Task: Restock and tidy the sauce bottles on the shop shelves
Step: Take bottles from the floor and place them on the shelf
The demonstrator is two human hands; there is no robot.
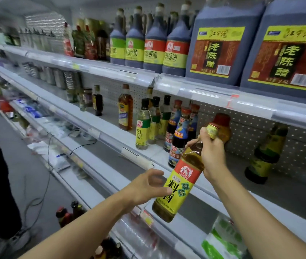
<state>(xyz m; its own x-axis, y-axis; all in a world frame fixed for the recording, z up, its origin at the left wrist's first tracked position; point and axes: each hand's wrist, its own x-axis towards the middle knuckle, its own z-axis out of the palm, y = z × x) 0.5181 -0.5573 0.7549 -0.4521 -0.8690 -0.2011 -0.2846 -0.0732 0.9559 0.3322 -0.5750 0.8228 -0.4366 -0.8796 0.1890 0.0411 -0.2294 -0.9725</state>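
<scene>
Up front, right hand [212,156] wrapped round neck of tilted bottle [180,178] over shelf edge [129,152]; left hand [148,186], fingers spread, touching its label.

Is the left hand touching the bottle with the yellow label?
Cannot tell. In the head view the left hand spreads beside the bottle, fingertips at its label edge.

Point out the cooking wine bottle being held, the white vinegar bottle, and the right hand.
cooking wine bottle [178,189], head view, yellow label.
white vinegar bottle [142,132], head view, yellow label.
right hand [212,154], head view, back of hand.
</scene>
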